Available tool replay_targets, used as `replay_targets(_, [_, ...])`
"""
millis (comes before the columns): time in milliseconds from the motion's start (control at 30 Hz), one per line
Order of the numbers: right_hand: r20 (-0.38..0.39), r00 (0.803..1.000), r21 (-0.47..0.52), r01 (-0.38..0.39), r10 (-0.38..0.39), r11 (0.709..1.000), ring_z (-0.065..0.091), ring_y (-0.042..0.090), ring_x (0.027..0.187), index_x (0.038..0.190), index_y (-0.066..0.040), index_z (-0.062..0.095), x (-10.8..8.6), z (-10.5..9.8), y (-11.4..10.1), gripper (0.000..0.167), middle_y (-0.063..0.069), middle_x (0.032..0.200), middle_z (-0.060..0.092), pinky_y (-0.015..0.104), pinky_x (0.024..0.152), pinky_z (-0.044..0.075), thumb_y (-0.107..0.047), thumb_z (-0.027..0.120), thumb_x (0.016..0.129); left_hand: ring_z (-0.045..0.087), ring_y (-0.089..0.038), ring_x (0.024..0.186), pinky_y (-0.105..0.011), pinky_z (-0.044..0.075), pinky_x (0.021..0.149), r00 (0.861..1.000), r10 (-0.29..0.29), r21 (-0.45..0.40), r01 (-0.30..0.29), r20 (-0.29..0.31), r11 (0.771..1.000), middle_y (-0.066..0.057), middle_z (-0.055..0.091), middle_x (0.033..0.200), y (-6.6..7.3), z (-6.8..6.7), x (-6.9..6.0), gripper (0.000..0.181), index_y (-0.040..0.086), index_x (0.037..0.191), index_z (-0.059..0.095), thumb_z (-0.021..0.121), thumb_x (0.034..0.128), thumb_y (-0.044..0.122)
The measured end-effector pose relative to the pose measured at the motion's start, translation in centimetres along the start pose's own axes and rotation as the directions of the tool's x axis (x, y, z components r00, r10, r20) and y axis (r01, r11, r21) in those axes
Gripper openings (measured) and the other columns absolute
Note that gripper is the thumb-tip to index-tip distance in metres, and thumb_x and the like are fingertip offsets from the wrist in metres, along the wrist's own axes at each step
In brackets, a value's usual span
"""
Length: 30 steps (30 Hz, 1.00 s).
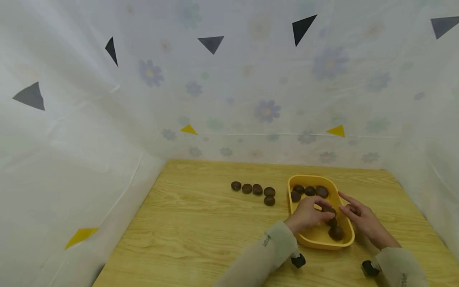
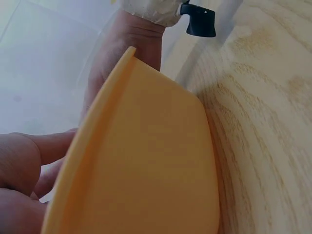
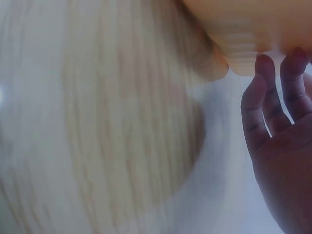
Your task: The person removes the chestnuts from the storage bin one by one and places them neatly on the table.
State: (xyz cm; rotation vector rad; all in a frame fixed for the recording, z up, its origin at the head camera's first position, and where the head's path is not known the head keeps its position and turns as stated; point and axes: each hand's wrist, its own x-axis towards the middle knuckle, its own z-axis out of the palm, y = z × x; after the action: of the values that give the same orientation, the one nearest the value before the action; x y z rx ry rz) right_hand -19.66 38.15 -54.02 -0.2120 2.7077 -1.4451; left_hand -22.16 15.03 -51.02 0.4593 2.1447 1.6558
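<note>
A yellow tray with rounded corners stands on the table, holding several dark brown chestnuts. My left hand reaches over its near left side, pinching one chestnut between thumb and fingers inside the tray. In the left wrist view, the tray's outer wall hides most of what those fingers do. My right hand is at the tray's right rim, its fingertips against the outside. The right wrist view shows these fingers slightly bent, touching the tray wall.
Left of the tray, several chestnuts lie in a row, with one more just below the row's right end. The wood-grain table is enclosed by pale flowered sheeting bearing black and yellow triangles.
</note>
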Motion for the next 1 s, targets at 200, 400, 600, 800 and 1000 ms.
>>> replay_targets(200, [0.005, 0.999, -0.026, -0.031, 0.031, 0.999, 0.057, 0.011, 0.082, 0.166, -0.006, 0.019, 0.0, -0.1, 0.1, 0.066, 0.005, 0.099, 0.065, 0.023, 0.071, 0.044, -0.035, 0.046, 0.113, 0.065, 0.0, 0.086, -0.022, 0.057, 0.075, 0.999, 0.045, -0.012, -0.045, 0.01, 0.999, 0.015, 0.067, 0.103, 0.7, -0.7, -0.1, 0.018, 0.023, 0.114, 0.075, 0.077, 0.0958, 0.023])
replay_targets(400, [0.005, 0.998, -0.028, -0.056, 0.057, 0.998, 0.055, 0.011, 0.08, 0.166, -0.006, 0.018, 0.2, 0.0, 0.2, 0.066, 0.006, 0.097, 0.064, 0.024, 0.07, 0.042, -0.034, 0.046, 0.113, 0.066, -0.001, 0.085, -0.028, 0.06, 0.079, 1.0, 0.027, -0.056, -0.028, -0.013, 0.998, 0.015, 0.067, 0.102, 1.3, -1.5, -0.3, 0.016, 0.023, 0.111, 0.076, 0.079, 0.0945, 0.022])
replay_targets(600, [0.006, 0.999, -0.01, -0.042, 0.042, 0.999, 0.053, 0.014, 0.077, 0.166, -0.006, 0.019, 0.2, 0.0, 0.1, 0.066, 0.005, 0.094, 0.062, 0.024, 0.069, 0.04, -0.034, 0.046, 0.113, 0.068, -0.003, 0.086, -0.032, 0.062, 0.083, 0.999, 0.045, -0.127, -0.046, -0.014, 0.991, 0.013, 0.068, 0.101, 1.5, -2.7, -0.4, 0.016, 0.019, 0.111, 0.076, 0.077, 0.0954, 0.017])
replay_targets(800, [0.004, 1.0, 0.003, 0.0, 0.0, 1.0, 0.052, 0.015, 0.076, 0.165, -0.003, 0.018, 0.2, 0.0, 0.1, 0.064, 0.006, 0.092, 0.061, 0.025, 0.068, 0.041, -0.029, 0.045, 0.113, 0.069, -0.003, 0.087, -0.033, 0.062, 0.084, 0.995, 0.095, -0.103, -0.097, -0.02, 0.99, 0.011, 0.07, 0.105, 1.5, -3.9, -0.6, 0.02, 0.019, 0.115, 0.076, 0.077, 0.0956, 0.019])
replay_targets(1000, [-0.004, 1.0, -0.007, -0.019, 0.019, 1.0, 0.053, 0.014, 0.075, 0.165, -0.003, 0.019, 0.2, 0.1, 0.1, 0.064, 0.006, 0.092, 0.062, 0.024, 0.067, 0.042, -0.03, 0.046, 0.113, 0.074, -0.01, 0.086, -0.034, 0.062, 0.085, 0.995, 0.1, -0.143, -0.102, -0.023, 0.984, 0.006, 0.076, 0.104, 1.2, -5.2, -1.0, 0.026, 0.015, 0.121, 0.076, 0.076, 0.096, 0.017])
